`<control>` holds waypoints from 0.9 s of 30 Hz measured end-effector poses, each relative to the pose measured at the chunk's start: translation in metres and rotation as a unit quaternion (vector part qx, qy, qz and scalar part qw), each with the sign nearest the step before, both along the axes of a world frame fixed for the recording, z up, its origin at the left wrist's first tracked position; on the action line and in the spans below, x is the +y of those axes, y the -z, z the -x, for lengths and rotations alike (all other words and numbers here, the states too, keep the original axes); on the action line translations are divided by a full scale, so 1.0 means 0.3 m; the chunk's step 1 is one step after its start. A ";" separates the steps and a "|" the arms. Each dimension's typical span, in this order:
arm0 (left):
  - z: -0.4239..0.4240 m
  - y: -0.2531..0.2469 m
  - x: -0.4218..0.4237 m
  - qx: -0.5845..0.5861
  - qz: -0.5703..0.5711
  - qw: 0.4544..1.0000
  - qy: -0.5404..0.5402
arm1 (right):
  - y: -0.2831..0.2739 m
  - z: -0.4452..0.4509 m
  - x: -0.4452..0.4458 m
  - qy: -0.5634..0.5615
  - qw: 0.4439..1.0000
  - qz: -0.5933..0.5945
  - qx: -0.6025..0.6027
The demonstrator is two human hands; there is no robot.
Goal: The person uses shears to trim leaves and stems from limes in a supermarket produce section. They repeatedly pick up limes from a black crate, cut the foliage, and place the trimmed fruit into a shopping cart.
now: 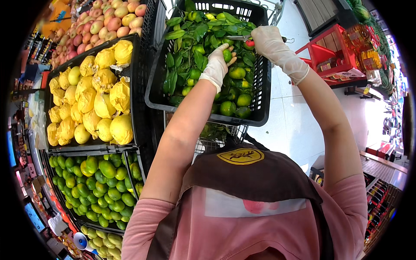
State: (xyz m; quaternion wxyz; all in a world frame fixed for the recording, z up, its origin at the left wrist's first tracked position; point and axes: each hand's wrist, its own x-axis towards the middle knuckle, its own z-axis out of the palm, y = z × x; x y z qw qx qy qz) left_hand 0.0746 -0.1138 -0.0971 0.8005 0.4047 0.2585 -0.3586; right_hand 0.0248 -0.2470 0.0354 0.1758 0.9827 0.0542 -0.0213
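A black plastic crate (208,113) stands before me, filled with green citrus fruit (237,72) on leafy stems (191,35). My left hand (217,63), in a pale glove, is closed around one green citrus fruit (227,56) over the middle of the crate. In my gloved right hand (268,40), above the crate's right rim, is a pair of pruning shears (249,42) with a red handle part. The metal blades (236,38) point left, just above the fruit in my left hand. Leaves partly hide the blade tips.
The crate rests on a wire shopping cart (240,131). To the left are a crate of yellow paper-wrapped fruit (86,94), a pile of green citrus (100,185) and apples (97,29). A red rack with bottles (334,58) stands right, beyond the pale tiled floor (279,107).
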 end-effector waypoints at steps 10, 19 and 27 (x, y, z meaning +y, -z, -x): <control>-0.011 0.011 -0.005 0.013 0.003 1.000 0.007 | -0.010 -0.040 0.027 0.006 0.999 0.037 0.034; 0.051 -0.049 0.021 -0.015 0.047 0.998 -0.033 | -0.051 -0.020 0.035 -0.085 0.996 0.010 0.022; 0.122 -0.030 0.007 -0.054 0.049 0.994 0.077 | -0.020 0.070 -0.090 0.012 0.996 -0.092 0.011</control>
